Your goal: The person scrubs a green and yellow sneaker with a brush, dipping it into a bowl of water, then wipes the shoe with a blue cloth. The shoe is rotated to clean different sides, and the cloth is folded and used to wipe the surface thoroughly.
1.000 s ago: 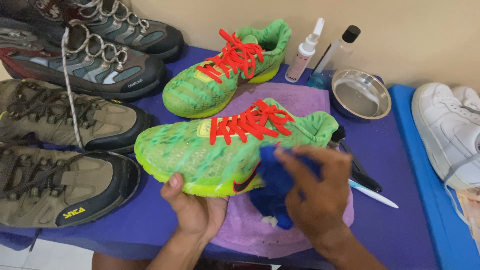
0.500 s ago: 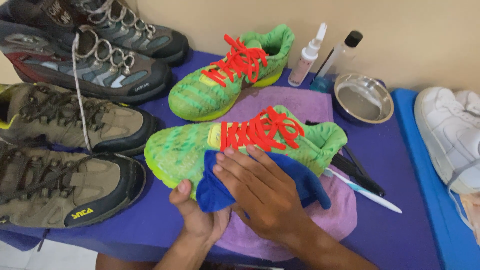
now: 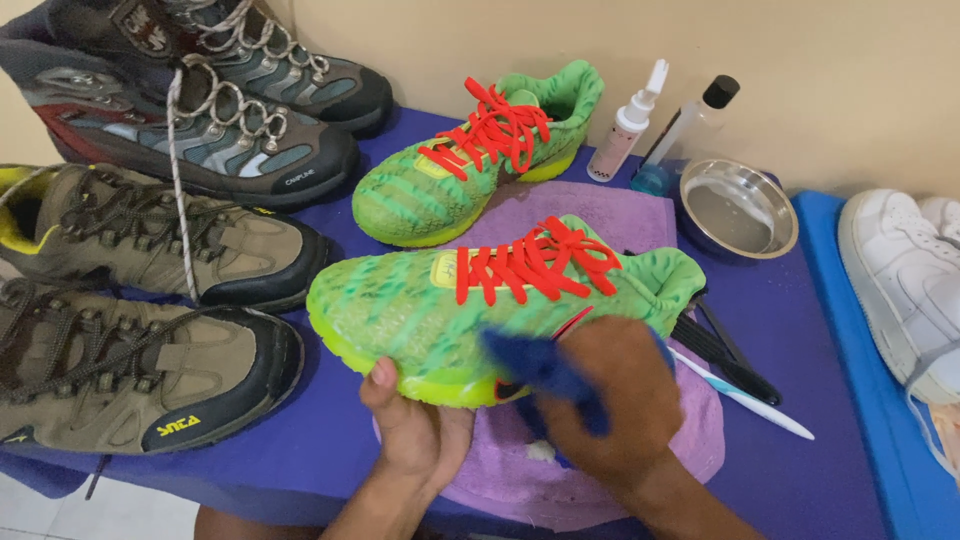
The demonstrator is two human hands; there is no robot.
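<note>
We are gripping the near green sneaker (image 3: 450, 310) from below with our left hand (image 3: 415, 425), thumb pressed on its yellow sole edge, fingers closed under it. Our right hand (image 3: 605, 390) is bunching a blue cloth (image 3: 540, 370) against the shoe's near side, by the sole. The sneaker is sitting tilted on a purple towel (image 3: 620, 215) spread over the purple tabletop (image 3: 800, 440), red laces up, toe pointing left.

The upper is looking wet and slick, so we are judging that the shoe could slip off the thumb if the cloth pushes too hard, and slide back into the black brush (image 3: 715, 345) and white toothbrush (image 3: 750, 398) lying just behind our right hand.

Half a second ago the cloth was spread flat over the shoe's side under open fingers; now it is gathered low near the sole.

Farther out, the second green sneaker (image 3: 470, 160), a spray bottle (image 3: 628, 125), a clear bottle (image 3: 690, 130) and a steel bowl (image 3: 738, 207) are standing near the wall, hiking boots (image 3: 150, 250) at left, a white sneaker (image 3: 900, 280) at right.
</note>
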